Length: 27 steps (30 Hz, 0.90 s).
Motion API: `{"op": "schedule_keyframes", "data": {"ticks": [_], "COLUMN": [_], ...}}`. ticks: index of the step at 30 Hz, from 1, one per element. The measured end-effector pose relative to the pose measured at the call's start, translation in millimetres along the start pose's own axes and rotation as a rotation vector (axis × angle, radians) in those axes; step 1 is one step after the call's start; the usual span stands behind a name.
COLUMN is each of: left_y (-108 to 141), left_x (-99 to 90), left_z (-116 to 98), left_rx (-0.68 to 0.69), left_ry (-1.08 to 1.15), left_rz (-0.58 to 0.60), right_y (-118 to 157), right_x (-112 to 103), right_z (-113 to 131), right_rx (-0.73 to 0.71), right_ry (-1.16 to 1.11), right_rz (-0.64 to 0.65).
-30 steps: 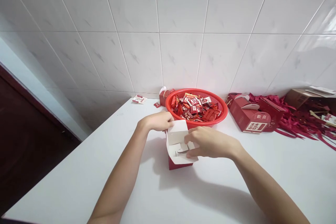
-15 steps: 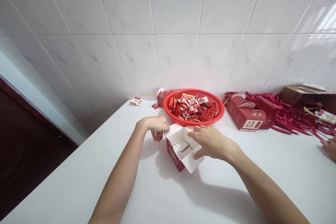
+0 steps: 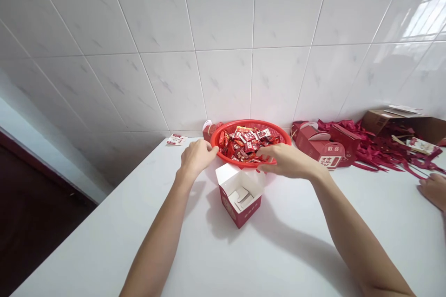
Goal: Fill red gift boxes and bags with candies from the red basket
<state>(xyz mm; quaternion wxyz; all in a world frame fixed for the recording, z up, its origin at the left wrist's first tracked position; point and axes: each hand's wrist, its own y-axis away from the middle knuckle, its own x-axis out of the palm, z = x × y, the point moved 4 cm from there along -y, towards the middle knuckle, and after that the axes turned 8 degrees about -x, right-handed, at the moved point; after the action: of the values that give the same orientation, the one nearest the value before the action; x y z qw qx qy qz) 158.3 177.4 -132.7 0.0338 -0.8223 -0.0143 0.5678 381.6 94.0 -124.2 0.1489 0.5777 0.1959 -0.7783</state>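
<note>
An open-topped red paper box [image 3: 240, 211] with a white inside stands upright on the table, its white flaps raised at the back. Neither hand is on its front walls. Behind it sits a red plastic basket [image 3: 288, 141] heaped with red-wrapped candies [image 3: 244, 141]. At the basket's left rim is my left hand [image 3: 197, 160], its thumb stretched toward the rim and its other fingers partly hidden. My right hand [image 3: 287, 160] hovers over the front right rim, thumb and fingers apart, fingertips close to the candies. Nothing shows in either hand.
Folded red gift boxes [image 3: 318, 146] stand right of the basket, beside dark red ribbons [image 3: 372, 151] and a cardboard carton [image 3: 376, 123]. A small red box [image 3: 210, 130] is behind the basket's left side. A printed card [image 3: 176, 139] lies at left. Another person's hand [image 3: 434, 190] rests at far right.
Both hands have let go of the red paper box and moved forward to the basket. The box's near flap no longer sticks out. The view has shifted slightly to the right.
</note>
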Motion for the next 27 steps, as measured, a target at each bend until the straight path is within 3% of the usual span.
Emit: {"op": "schedule_keyframes", "data": {"ticks": [2, 4, 7, 10, 13, 16, 19, 21, 23, 27], "left_y": [-1, -1, -5, -16, -34, -53, -69, -75, -78, -78], "left_x": [-0.4, 3.8, 10.2, 14.1, 22.4, 41.4, 64.9, 75.3, 80.7, 84.2], "left_z": [-3, -8, -18, -32, -51, -67, -71, -70, -69, -69], "left_rx": [-0.073, -0.064, 0.045, 0.164, 0.389, 0.625, 0.653, 0.612, 0.607, 0.599], "left_ry": [0.043, 0.113, 0.123, 0.057, -0.025, -0.119, -0.150, -0.140, -0.152, -0.298], "left_rz": [-0.241, -0.393, -0.538, -0.593, -0.500, -0.215, 0.184, 0.340, 0.379, 0.308], "right_y": [-13, -26, -42, -54, -63, -69, -71, -72, -73, -74], "right_x": [4, 13, 27, 37, 42, 47, 52, 54, 55, 59], "right_z": [-24, -48, -77, -92, -95, -97, -100, -101, -102, -100], "right_rx": [0.038, 0.066, 0.090, 0.149, 0.184, 0.258, 0.297, 0.282, 0.261, 0.232], "right_ry": [-0.074, -0.172, -0.305, -0.376, -0.447, -0.593, -0.638, -0.609, -0.577, -0.512], "right_rz": [-0.113, -0.196, -0.297, -0.349, -0.342, -0.237, -0.131, -0.108, -0.083, 0.028]}}
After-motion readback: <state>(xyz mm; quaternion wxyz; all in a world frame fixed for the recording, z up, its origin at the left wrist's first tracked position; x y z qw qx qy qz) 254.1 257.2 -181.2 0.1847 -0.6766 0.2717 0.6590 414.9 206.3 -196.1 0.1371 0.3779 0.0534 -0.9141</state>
